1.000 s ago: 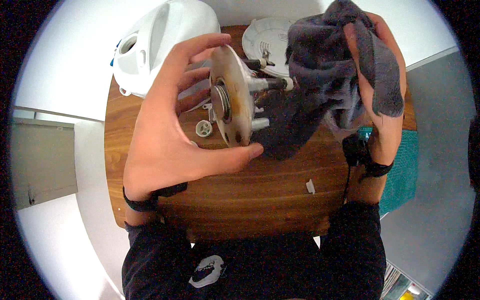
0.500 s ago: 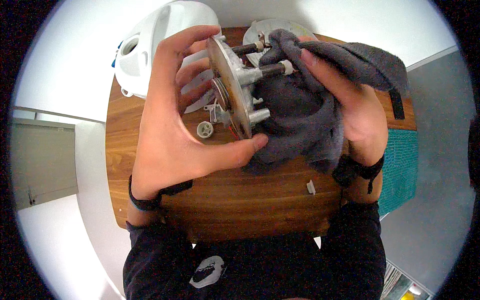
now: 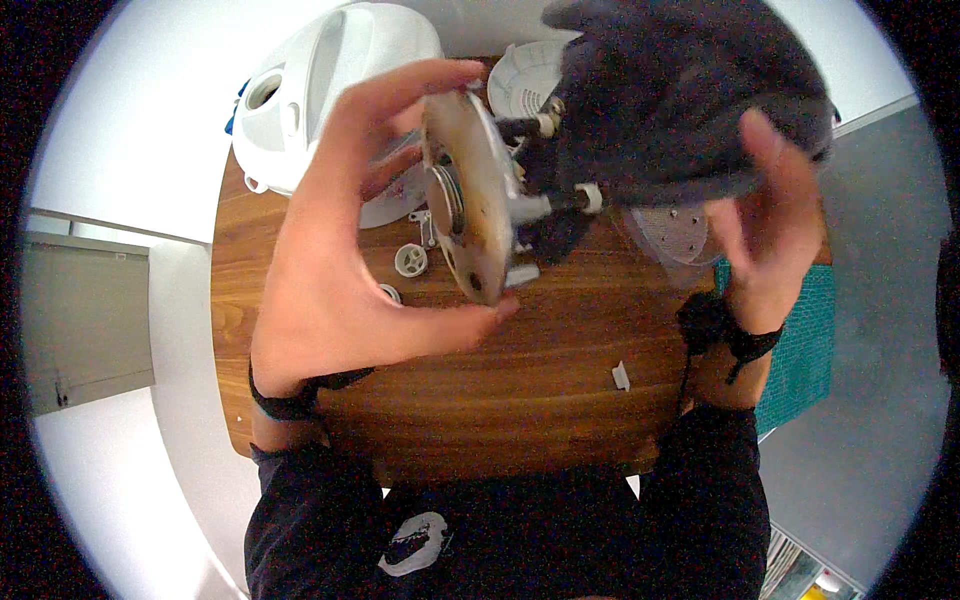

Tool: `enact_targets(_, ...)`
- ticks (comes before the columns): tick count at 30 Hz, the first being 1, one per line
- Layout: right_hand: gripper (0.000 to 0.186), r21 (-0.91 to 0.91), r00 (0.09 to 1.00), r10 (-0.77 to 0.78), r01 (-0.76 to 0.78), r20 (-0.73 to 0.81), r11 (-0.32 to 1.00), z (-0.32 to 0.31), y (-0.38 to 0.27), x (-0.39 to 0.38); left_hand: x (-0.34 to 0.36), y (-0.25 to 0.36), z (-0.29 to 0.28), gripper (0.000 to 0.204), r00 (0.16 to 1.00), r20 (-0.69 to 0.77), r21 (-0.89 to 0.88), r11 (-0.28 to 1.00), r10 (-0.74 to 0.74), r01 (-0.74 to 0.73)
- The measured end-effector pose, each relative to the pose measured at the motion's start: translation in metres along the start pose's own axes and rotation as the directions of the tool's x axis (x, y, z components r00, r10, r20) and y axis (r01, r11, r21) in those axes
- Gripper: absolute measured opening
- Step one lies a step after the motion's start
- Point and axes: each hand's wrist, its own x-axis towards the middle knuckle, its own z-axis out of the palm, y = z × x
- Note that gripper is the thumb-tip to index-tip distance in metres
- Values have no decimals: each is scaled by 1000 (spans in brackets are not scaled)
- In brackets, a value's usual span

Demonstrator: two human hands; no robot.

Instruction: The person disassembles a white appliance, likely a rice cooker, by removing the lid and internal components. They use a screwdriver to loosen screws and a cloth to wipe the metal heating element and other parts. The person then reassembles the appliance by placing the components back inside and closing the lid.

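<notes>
My left hand (image 3: 325,260) grips a round metal disc (image 3: 465,190) by its rim, fingers at the top and thumb at the bottom. Its brownish face, with a coiled centre piece, is turned toward the left. From the other side stick out metal posts and dark rods with white ends. A dark grey cloth (image 3: 690,90), blurred by motion, billows at the upper right, and a fold hangs behind the posts. My right hand (image 3: 765,220) is at the cloth's lower edge, thumb in front of it; its other fingers are partly hidden and smeared.
At the back left of the wooden table (image 3: 520,400) stands a white plastic housing (image 3: 350,80). Near it lie a small white wheel (image 3: 410,260) and a white slotted dish (image 3: 525,80). A perforated clear piece (image 3: 670,235), a small white clip (image 3: 620,376) and a green mat (image 3: 800,340) are rightward.
The cloth has swung up and away from the disc, with my right hand moving rightward. The disc has tilted, showing more of its brown face. My left hand keeps its hold.
</notes>
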Motion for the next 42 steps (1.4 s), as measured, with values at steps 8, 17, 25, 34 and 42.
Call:
enact_targets(8,42,22,827,385,-431,409,902,10,-14,22,-3,-6,3,113,986,146,51,995,80,-89)
enact_targets(17,56,123,954,201,-232,224,965,16,-14,18,-3,3,5,107,995,79,67,995,64,-69)
enact_targets(25,58,91,798,260,-364,544,927,13,-10,15,-2,-4,1,101,977,179,110,985,112,-133)
enact_targets(34,62,191,921,226,-295,316,936,22,-13,11,2,-11,7,122,979,99,112,975,180,-190)
enact_targets(42,58,250,969,94,-151,227,956,39,-20,7,1,0,26,142,992,22,-518,847,-127,120)
